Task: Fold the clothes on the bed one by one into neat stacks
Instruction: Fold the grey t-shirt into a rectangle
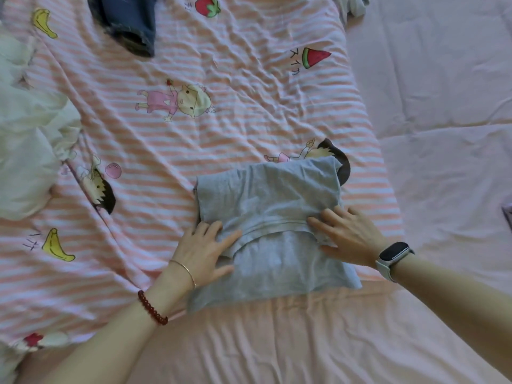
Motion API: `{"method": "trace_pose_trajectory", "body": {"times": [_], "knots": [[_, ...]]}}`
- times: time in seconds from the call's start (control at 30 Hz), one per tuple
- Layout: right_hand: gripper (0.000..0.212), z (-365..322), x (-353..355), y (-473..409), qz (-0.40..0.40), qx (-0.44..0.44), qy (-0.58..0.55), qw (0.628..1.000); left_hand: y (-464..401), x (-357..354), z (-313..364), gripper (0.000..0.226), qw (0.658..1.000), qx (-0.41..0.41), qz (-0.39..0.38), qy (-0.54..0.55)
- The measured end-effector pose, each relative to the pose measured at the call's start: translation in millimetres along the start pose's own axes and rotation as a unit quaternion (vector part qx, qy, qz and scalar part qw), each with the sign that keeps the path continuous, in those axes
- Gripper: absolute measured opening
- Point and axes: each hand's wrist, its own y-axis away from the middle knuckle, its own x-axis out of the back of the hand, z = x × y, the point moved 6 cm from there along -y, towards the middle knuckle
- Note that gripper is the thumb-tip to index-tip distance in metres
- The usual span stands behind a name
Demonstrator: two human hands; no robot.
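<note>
While the folded grey shirt (271, 217) lies between them, both hands press it flat-fingered.

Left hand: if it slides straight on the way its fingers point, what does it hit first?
The left hand lies flat on the grey garment, fingers pointing up and right across it. Going straight on, it would first ride over the garment's folded hem, probably then the right hand; the exact line is uncertain.
</note>
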Motion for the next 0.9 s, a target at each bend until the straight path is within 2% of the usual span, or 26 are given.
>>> {"method": "trace_pose_trajectory", "body": {"times": [0.03,0.07,0.1,0.17,0.23,0.27,0.33,0.37,0.43,0.47,0.6,0.67,0.73,0.83,0.9], "knots": [[0.057,-2,-4,4,-0.010,0.004,-0.001,1.000,3,-12,0,0.076,0.997,0.013,-0.067,-0.021],[0.057,-3,-5,8,-0.016,0.007,-0.001,1.000,6,-18,3,0.073,0.995,0.011,-0.092,-0.030],[0.053,-5,-5,12,-0.014,0.014,-0.002,1.000,9,-17,7,0.067,0.996,-0.004,-0.084,-0.030],[0.034,-9,0,15,-0.001,0.031,0.005,1.000,11,3,15,0.051,0.999,-0.042,0.013,-0.006],[0.029,-8,10,10,0.059,0.026,0.007,0.998,10,31,13,0.037,0.978,-0.064,0.185,0.076],[0.031,-5,17,3,0.094,0.007,0.004,0.996,5,42,7,0.033,0.964,-0.039,0.241,0.102],[0.036,6,27,-19,0.138,-0.043,0.009,0.989,-16,57,-11,0.034,0.951,0.059,0.286,0.097],[0.040,12,29,-32,0.139,-0.068,0.015,0.988,-29,60,-20,0.037,0.948,0.109,0.284,0.094],[0.048,20,26,-59,0.094,-0.106,0.009,0.990,-57,61,-34,0.049,0.951,0.179,0.226,0.114],[0.052,23,21,-71,0.056,-0.113,0.005,0.992,-71,56,-36,0.055,0.957,0.187,0.192,0.113],[0.064,33,-19,-90,-0.077,-0.133,0.003,0.988,-104,26,-22,0.063,0.986,0.111,0.123,0.030],[0.071,52,-37,-81,-0.102,-0.188,-0.011,0.977,-101,7,-41,0.063,0.981,0.155,0.106,0.055],[0.073,71,-47,-66,-0.107,-0.232,-0.012,0.967,-93,-8,-62,0.060,0.972,0.188,0.104,0.094],[0.073,83,-42,-57,-0.092,-0.248,-0.031,0.964,-88,-2,-70,0.052,0.967,0.166,0.131,0.138],[0.059,84,-26,-62,-0.011,-0.257,-0.074,0.963,-88,15,-77,0.041,0.951,0.163,0.176,0.193]]}}
